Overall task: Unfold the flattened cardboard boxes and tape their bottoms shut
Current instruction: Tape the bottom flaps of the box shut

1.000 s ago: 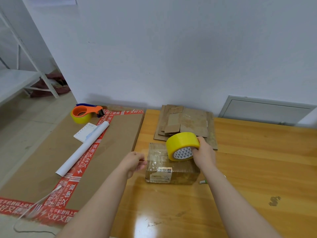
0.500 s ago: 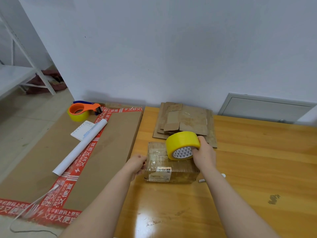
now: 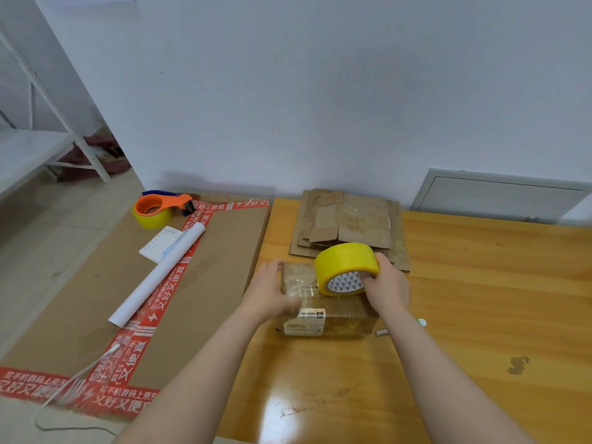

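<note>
**A:** Your right hand (image 3: 389, 286) has its fingers curled round the rim of the yellow tape roll (image 3: 344, 261), which you hold on edge over the small box (image 3: 346, 315). Your left hand (image 3: 272, 288) lies spread on the box's left end, fingers fairly straight, pressing rather than gripping.

**B:** That box sits on the tabletop (image 3: 480, 299) right in front of you, just short of the stack of flattened boxes (image 3: 352, 219). I'd judge it light and empty: thin cardboard, stiff along the creases, soft in the panels. Press your left palm down firmly, or the box may skate on the glossy wood when the tape drags.

**A:** Agreed. Take hold at the edges and corners, where it should be stiffest. Push mid-panel and the flaps will likely cave. The shiny film already on top looks slick under your fingers, too.

**B:** Some things you can't read from here. The roll covers the seam, so there's no telling whether the flaps meet or where the tape's free end is. Your left thumb is blurred.

**A:** Nor can you tell whether the upturned face is the bottom. The small white bits (image 3: 381, 332) by the box's right corner are too small to name. The orange tape dispenser (image 3: 157, 209) lies well apart, on the big cardboard sheet (image 3: 208, 283) to your left.
</note>
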